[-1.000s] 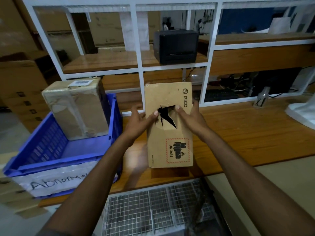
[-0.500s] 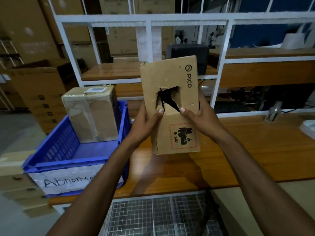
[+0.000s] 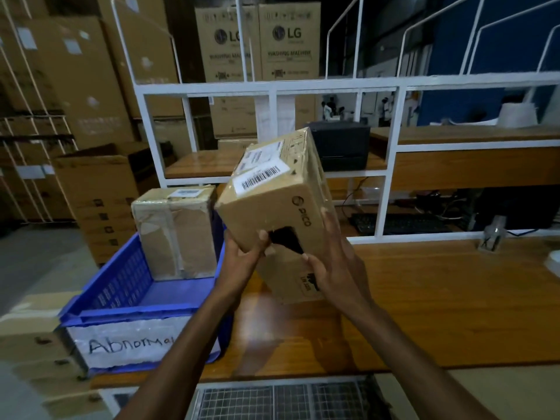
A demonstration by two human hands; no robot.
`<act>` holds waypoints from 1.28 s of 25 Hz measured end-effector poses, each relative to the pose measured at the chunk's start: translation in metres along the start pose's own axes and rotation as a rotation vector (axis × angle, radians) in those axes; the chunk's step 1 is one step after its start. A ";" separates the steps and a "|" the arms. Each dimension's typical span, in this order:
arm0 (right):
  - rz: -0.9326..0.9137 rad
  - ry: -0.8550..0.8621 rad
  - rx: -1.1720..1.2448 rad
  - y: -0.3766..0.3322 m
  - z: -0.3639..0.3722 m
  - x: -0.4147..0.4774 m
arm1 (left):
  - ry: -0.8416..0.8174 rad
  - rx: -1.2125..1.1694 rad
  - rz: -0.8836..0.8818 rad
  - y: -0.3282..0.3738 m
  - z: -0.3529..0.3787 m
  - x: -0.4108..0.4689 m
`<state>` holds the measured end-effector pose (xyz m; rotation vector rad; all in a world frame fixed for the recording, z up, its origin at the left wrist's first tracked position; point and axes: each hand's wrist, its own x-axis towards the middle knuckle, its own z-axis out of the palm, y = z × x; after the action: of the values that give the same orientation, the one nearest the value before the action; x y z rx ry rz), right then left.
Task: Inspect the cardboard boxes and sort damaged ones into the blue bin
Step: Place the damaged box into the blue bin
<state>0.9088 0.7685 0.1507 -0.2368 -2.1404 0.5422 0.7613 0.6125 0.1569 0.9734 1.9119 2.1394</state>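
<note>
Above the wooden surface (image 3: 439, 298), at the centre of view, a cardboard box (image 3: 272, 204) is held in the air, clear of the wood. The left hand (image 3: 242, 262) grips its near left edge with the thumb beside a dark torn hole (image 3: 286, 239). The right hand (image 3: 336, 268) clasps the right side, thumb on the front face just below the hole. The box is tilted, and its long axis runs from 11 o'clock at the labelled end down to 5 o'clock.

The blue bin (image 3: 121, 280) lies at 8 o'clock from the box, on the left hand's side, so a short carry leftward and down looks like the next move. Another taped box (image 3: 175, 234) stands upright at the bin's far end; the floor nearer the person is free.

"PICO" runs along the held box, with a barcode sticker (image 3: 260, 177) on its raised end. A printed mark near the right hand is too covered to read. The bin's white tag (image 3: 130, 344) reads "Abnorma", the rest hidden by the forearm. At 12 o'clock, tall cartons (image 3: 288, 40) say "LG WASHING MACHINE".
</note>
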 end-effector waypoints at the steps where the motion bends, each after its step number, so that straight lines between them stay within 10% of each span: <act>1: 0.024 0.007 0.010 0.007 0.001 -0.003 | 0.010 -0.001 -0.014 -0.002 0.002 -0.003; 14: 0.389 -0.280 0.378 0.037 -0.015 0.005 | -0.089 0.296 0.060 -0.019 0.026 -0.047; 20: 0.310 -0.471 -0.050 0.033 -0.010 -0.005 | -0.087 0.326 0.087 -0.035 0.031 -0.052; 32: 0.368 -0.225 -0.153 0.008 0.024 -0.035 | -0.054 0.204 -0.218 -0.056 0.044 -0.059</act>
<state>0.9095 0.7562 0.1096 -0.6930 -2.3743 0.6379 0.8124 0.6331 0.0825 0.8004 2.1317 1.8100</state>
